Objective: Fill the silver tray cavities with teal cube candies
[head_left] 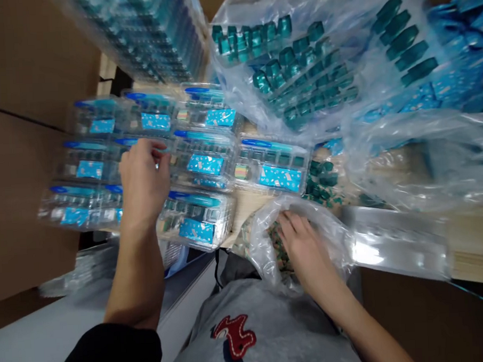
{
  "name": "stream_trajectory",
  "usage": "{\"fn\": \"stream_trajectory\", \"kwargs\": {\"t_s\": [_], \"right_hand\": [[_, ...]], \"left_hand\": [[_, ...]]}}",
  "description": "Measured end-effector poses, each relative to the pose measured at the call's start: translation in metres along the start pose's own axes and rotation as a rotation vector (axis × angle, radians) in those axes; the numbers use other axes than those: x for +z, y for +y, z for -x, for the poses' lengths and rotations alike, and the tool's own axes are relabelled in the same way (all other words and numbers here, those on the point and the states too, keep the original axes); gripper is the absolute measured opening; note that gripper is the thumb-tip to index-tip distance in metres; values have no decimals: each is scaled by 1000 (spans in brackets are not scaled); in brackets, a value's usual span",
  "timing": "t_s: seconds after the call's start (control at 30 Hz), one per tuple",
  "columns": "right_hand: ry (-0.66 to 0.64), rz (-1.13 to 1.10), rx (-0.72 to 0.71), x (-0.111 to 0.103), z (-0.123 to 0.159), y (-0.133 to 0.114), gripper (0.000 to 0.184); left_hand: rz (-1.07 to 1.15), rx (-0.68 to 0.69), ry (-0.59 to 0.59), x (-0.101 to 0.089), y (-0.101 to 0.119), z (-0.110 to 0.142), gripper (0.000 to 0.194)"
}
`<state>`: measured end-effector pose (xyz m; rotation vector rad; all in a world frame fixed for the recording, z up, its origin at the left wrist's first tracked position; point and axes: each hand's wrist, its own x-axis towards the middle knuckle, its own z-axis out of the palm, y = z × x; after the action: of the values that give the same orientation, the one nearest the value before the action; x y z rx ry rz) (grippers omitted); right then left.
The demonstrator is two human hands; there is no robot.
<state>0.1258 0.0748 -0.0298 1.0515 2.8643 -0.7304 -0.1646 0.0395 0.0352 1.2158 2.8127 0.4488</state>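
Note:
My left hand [143, 182] rests on top of a stack of clear plastic stationery cases [198, 215], its fingers curled over the edge of one case; each case holds a blue pen, small teal blocks and a blue printed card. My right hand [302, 247] reaches into a crumpled clear plastic bag [264, 238] at the table's near edge, fingers stretched into a heap of small teal pieces. Whether it grips any piece is hidden by the bag.
More filled cases [271, 166] lie in rows across the wooden table [472, 240]. Large clear bags of teal blocks [300, 66] sit behind, with blue cards [460, 48] at far right. Brown cardboard [24, 68] stands left. An empty clear tray [396, 243] lies right.

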Motion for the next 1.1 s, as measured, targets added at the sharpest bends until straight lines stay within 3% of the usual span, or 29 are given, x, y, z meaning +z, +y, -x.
{"fn": "stream_trajectory", "kwargs": {"t_s": [0.13, 0.37, 0.57, 0.83, 0.93, 1.0, 1.1], "right_hand": [[-26, 0, 43, 4, -19, -6, 35], [-46, -120, 101, 3, -29, -1, 18], [-70, -345, 87, -6, -22, -3, 16], [-10, -572, 209, -1, -25, -5, 16], [39, -683, 235, -14, -11, -3, 12], [117, -883, 289, -30, 1, -4, 7], [260, -1193, 378, -53, 14, -10, 5]], "left_hand": [[171, 125, 1, -2, 14, 36, 22], [480, 373, -193, 5, 44, 84, 9], [552, 346, -257, 7, 49, 95, 9], [627, 319, -284, 11, 48, 100, 9], [701, 305, -290, 8, 52, 102, 11], [756, 287, -310, 4, 57, 106, 13], [840, 261, -431, 1, 69, 113, 14]]}}
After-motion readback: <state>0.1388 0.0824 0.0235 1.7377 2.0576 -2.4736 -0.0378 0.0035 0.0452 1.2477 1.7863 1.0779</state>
